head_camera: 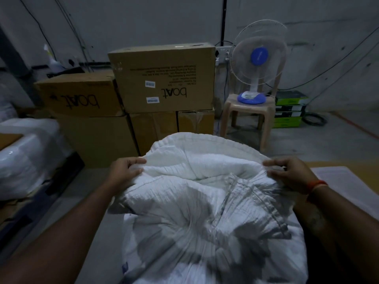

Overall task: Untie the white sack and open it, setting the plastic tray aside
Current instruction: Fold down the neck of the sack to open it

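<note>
Fig.: white woven sack (pixel 205 201) stands in front of person, mouth spread. Left hand (pixel 125 171) & right hand (pixel 287 173) each pinch its rim. Likely soft, crinkly, slippery fabric; best gripped at hem.

The room is dim, with bare grey concrete walls (pixel 143 19) crossed by dark cables (pixel 328 64) and a grey floor (pixel 328 138). Brown cardboard boxes (pixel 164 78) printed "boat" upside down are stacked against the back wall, and just right of them a beige plastic stool (pixel 248 117) carries a white and blue table fan (pixel 257 58). Behind the stool sit stacked green and black cartons (pixel 289 109), while white plastic-wrapped bundles (pixel 26 156) lie at the left.
</note>
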{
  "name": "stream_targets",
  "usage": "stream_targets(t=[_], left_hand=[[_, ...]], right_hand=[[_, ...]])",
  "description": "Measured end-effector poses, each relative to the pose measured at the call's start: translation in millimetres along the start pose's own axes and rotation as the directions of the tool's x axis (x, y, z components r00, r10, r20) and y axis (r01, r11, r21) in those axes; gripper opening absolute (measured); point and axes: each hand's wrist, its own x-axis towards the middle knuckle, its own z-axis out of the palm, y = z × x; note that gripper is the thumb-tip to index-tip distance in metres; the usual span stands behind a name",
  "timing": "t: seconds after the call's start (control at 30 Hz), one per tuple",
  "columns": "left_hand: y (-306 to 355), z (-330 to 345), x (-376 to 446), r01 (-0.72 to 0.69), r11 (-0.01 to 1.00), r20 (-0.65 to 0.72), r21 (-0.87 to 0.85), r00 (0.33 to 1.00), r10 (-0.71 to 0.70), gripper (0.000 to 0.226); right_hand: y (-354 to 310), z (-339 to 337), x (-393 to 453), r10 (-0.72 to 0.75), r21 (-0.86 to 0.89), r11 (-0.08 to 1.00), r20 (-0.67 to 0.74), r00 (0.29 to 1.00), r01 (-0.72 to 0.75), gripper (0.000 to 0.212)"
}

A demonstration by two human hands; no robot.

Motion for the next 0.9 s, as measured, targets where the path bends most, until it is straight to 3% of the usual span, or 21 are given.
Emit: stream_targets(t=[0.17,0.3,0.37,0.43,0.5,0.6,0.77,0.9], left_hand=[[9.4,23.1,3.6,-0.002,0.970,0.015,0.242,1.000,-0.002,0.057],[3.1,35.3,13.7,-0.042,0.938,0.090,0.345,0.996,0.012,0.043],[2.9,33.8,15.1,-0.057,0.954,0.078,0.296,0.996,0.035,0.041],[8.5,30.8,8.7,-0.122,0.975,0.083,0.184,0.991,0.108,0.057],[13.1,27.1,3.2,-0.201,0.977,0.102,0.069,0.976,0.193,0.058],[17.4,22.6,4.6,-0.219,0.974,0.205,-0.054,0.953,0.225,0.042],[15.4,26.0,15.9,-0.052,0.973,0.364,-0.223,0.922,0.133,0.047],[12.2,28.1,24.8,-0.045,0.987,0.558,-0.153,0.821,0.124,0.033]], right_hand=[[0.6,18.0,12.7,0.038,-0.140,0.989,0.001,0.999,-0.037,0.040],[-2.5,32.5,15.5,0.005,-0.315,0.949,0.003,1.000,-0.004,0.036],[-7.8,37.8,10.8,-0.083,-0.343,0.938,-0.084,0.993,0.049,0.030],[-16.7,41.3,5.6,-0.188,-0.261,0.953,-0.121,0.975,0.152,0.023],[-27.3,44.1,1.5,-0.275,-0.142,0.955,-0.099,0.956,0.260,0.016],[-40.5,50.6,-1.3,-0.299,0.039,0.954,0.015,0.954,0.298,0.018],[-65.0,66.5,1.3,-0.236,0.219,0.960,0.314,0.920,0.172,0.026],[-69.6,74.6,11.0,-0.243,0.197,0.966,0.480,0.843,0.166,0.022]])
